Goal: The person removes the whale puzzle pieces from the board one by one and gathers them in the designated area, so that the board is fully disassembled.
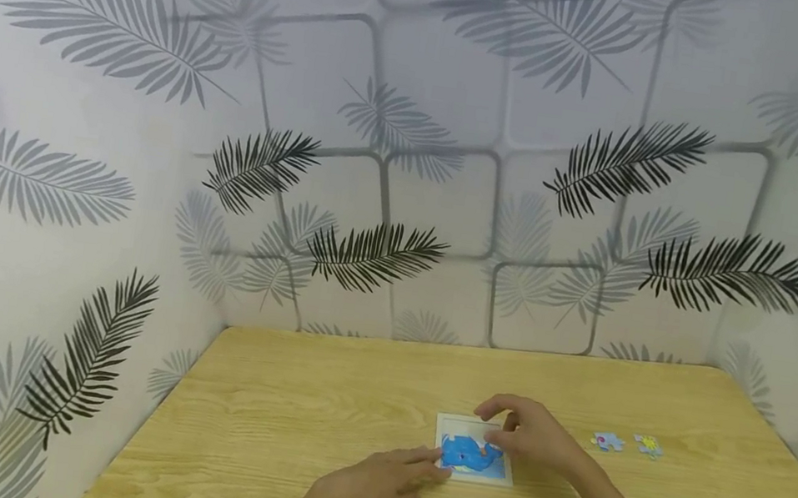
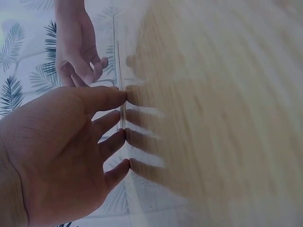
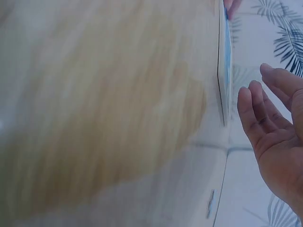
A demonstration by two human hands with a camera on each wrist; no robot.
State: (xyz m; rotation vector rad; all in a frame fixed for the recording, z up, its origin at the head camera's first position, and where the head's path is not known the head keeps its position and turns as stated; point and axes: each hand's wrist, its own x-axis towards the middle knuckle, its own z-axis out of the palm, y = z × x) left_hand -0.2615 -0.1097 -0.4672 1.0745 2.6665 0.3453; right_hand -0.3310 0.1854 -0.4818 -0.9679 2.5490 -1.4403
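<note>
A small jigsaw puzzle point(image 1: 468, 458) in a white frame lies flat on the table, showing a blue animal picture; its upper part looks pale. My left hand point(image 1: 383, 481) rests at the frame's left edge, fingertips touching it and the tabletop. In the left wrist view, the fingers of the left hand point(image 2: 61, 151) are extended and spread. Over the frame's upper right side hovers my right hand point(image 1: 533, 435), thumb and fingers loosely bent and apart. The right wrist view shows nothing held in the right hand point(image 3: 279, 132), which is off the puzzle tray's edge point(image 3: 222, 71).
To the right of the frame lie two loose jigsaw pieces, one with a pink spot point(image 1: 608, 441) and one with a yellow shape point(image 1: 648, 446). The wood-grain table point(image 1: 288, 403) ends against a leaf-patterned wall point(image 1: 435, 203).
</note>
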